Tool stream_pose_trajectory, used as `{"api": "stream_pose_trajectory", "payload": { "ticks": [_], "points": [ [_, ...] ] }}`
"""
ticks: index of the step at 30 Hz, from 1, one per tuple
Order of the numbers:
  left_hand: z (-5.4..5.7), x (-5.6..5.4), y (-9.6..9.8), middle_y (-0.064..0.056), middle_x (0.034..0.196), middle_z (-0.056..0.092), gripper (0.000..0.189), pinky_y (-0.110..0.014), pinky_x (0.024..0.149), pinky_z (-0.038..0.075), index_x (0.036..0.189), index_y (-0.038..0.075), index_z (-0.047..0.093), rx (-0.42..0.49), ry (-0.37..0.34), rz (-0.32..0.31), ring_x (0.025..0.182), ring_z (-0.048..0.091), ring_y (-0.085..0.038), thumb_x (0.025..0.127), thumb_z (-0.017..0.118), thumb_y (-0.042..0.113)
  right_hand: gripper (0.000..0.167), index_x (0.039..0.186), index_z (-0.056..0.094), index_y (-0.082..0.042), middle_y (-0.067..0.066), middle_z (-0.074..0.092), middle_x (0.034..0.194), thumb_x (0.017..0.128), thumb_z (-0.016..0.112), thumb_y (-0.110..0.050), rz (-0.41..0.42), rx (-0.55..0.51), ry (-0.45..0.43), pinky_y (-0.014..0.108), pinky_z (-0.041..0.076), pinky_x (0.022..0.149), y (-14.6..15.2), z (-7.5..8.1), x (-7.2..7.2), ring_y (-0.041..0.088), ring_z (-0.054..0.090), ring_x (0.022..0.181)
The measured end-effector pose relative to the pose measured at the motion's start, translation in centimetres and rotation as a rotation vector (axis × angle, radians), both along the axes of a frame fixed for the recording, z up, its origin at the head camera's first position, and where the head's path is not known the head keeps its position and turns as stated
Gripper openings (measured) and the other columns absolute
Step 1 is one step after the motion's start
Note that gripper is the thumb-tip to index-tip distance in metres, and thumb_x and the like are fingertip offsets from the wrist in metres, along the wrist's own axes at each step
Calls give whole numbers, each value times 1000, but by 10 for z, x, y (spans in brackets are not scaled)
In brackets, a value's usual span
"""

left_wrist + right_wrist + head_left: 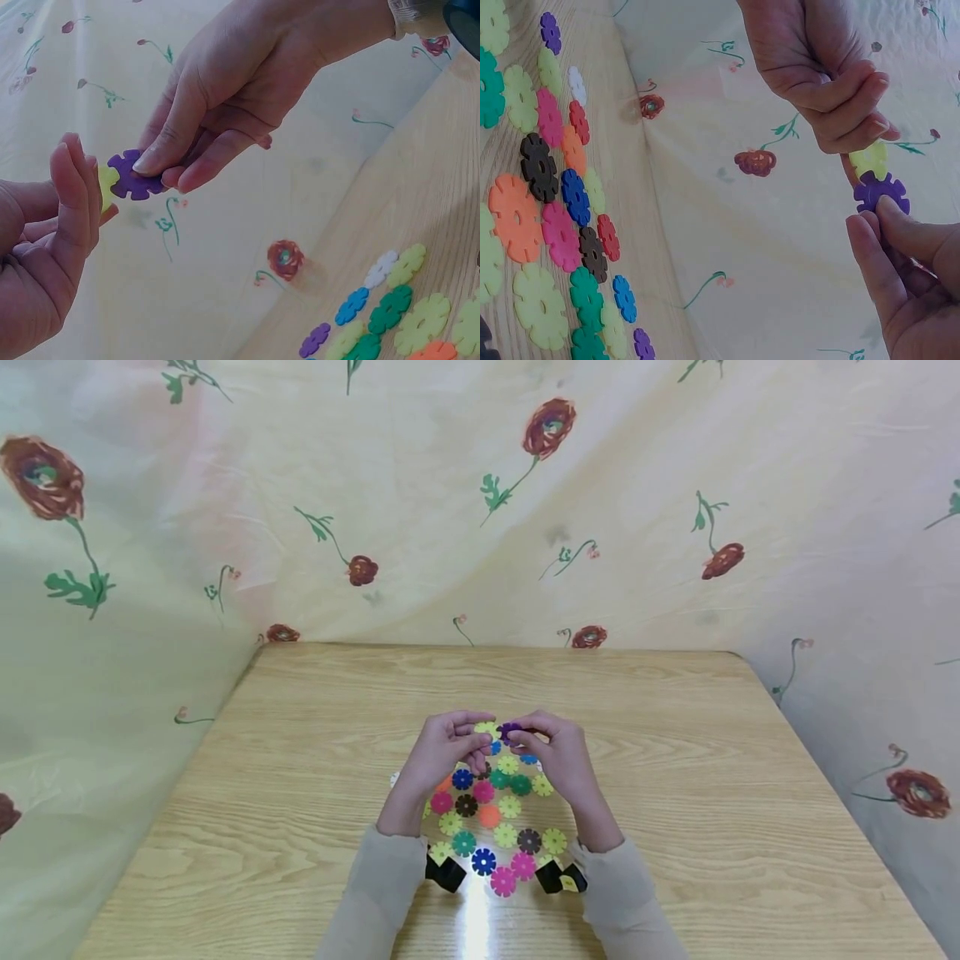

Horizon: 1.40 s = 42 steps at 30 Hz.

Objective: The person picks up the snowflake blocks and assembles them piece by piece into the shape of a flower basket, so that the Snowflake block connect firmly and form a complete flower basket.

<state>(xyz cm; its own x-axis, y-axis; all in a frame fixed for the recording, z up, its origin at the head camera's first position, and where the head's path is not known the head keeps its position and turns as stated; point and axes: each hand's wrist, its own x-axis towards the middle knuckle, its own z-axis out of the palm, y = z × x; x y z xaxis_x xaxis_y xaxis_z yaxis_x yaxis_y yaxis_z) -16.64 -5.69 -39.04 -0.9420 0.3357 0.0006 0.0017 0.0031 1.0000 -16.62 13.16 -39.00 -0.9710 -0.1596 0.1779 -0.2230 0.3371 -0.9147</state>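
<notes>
Above the table, my left hand (442,752) pinches a yellow notched plastic disc (484,727). Facing it, my right hand (561,756) holds a purple notched disc (510,732) between thumb and fingers. In the left wrist view the purple disc (133,177) meets the yellow disc (107,187) edge to edge. From the right wrist side, the yellow disc (871,159) sits directly above the purple disc (879,191), their rims overlapping. My left fingers hide much of the yellow one.
Many flat flower-shaped discs, such as a pink disc (503,882), a dark blue disc (483,862) and an orange disc (514,217), lie spread on the wooden table (300,760) below my hands. Flower-printed cloth (420,485) hangs behind and at both sides.
</notes>
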Motion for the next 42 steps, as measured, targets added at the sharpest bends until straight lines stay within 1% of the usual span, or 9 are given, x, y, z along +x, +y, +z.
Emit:
{"api": "stream_pose_trajectory", "payload": {
  "ticks": [9, 13, 15, 20, 27, 31, 35, 38, 42],
  "points": [
    [-1, 1, 2, -25, 85, 67, 33, -23, 57, 57, 128, -4, 57, -8, -8, -13, 56, 64, -9, 96, 57, 2, 14, 100, 72, 4, 21, 70, 95, 89, 64, -1, -1, 9, 4, 24, 60, 70, 1, 1, 3, 30, 72, 81],
    [-3, 0, 0, -28, 86, 66, 33, -24, 58, 58, 128, -4, 57, 9, 6, -34, 57, 64, -9, 96, 57, 3, 14, 100, 72, 4, 21, 69, 96, 90, 63, -2, 32, 4, 15, 25, 60, 69, 2, 2, 5, 35, 71, 84],
    [-3, 0, -2, -22, 83, 67, 34, -24, 59, 58, 129, -4, 57, 19, 9, -47, 58, 64, -9, 95, 58, 5, 14, 100, 71, 4, 20, 69, 96, 91, 63, -2, 45, 5, 22, 25, 60, 69, 3, 1, 5, 34, 71, 84],
    [-5, 0, -6, -1, 77, 63, 40, -25, 64, 59, 133, 0, 53, 48, 25, -76, 61, 64, -9, 95, 60, 12, 16, 103, 70, 4, 22, 68, 98, 91, 64, -4, 59, -34, 1, 26, 60, 68, 5, 0, 7, 22, 71, 84],
    [-5, -1, -6, -1, 84, 61, 44, -27, 65, 59, 136, -2, 48, 39, 17, -57, 65, 63, -12, 95, 60, 7, 21, 107, 68, 6, 24, 68, 100, 92, 65, -7, -3, -146, -83, 26, 60, 69, 3, -3, 10, 7, 68, 81],
    [-8, -1, -4, 0, 86, 60, 39, -29, 66, 59, 126, -6, 51, 26, -24, -34, 69, 64, -15, 92, 64, 6, 20, 106, 68, 6, 25, 68, 100, 91, 66, -7, -15, -170, -90, 27, 60, 69, 2, -4, 11, 5, 68, 79],
    [-13, -1, -2, -3, 85, 61, 26, -29, 67, 59, 110, -9, 55, 23, -10, -28, 70, 65, -14, 92, 65, 7, 20, 107, 67, 6, 25, 68, 100, 91, 65, -7, -20, -171, -87, 26, 60, 69, 1, -5, 13, 5, 68, 79],
    [-16, 0, -1, -9, 86, 63, 20, -37, 71, 60, 104, -7, 59, 2, 14, -10, 68, 65, -11, 92, 64, 8, 21, 108, 67, 5, 23, 68, 99, 91, 66, -7, -23, -166, -82, 26, 60, 69, 1, -6, 14, 6, 67, 80],
    [-19, 1, 2, -8, 82, 66, 14, -48, 75, 59, 95, -4, 61, -33, 34, 22, 66, 64, -9, 92, 65, 10, 21, 107, 66, 4, 20, 68, 97, 90, 68, -8, -38, -162, -81, 27, 60, 68, -1, -9, 15, 8, 68, 80]
  ]
}}
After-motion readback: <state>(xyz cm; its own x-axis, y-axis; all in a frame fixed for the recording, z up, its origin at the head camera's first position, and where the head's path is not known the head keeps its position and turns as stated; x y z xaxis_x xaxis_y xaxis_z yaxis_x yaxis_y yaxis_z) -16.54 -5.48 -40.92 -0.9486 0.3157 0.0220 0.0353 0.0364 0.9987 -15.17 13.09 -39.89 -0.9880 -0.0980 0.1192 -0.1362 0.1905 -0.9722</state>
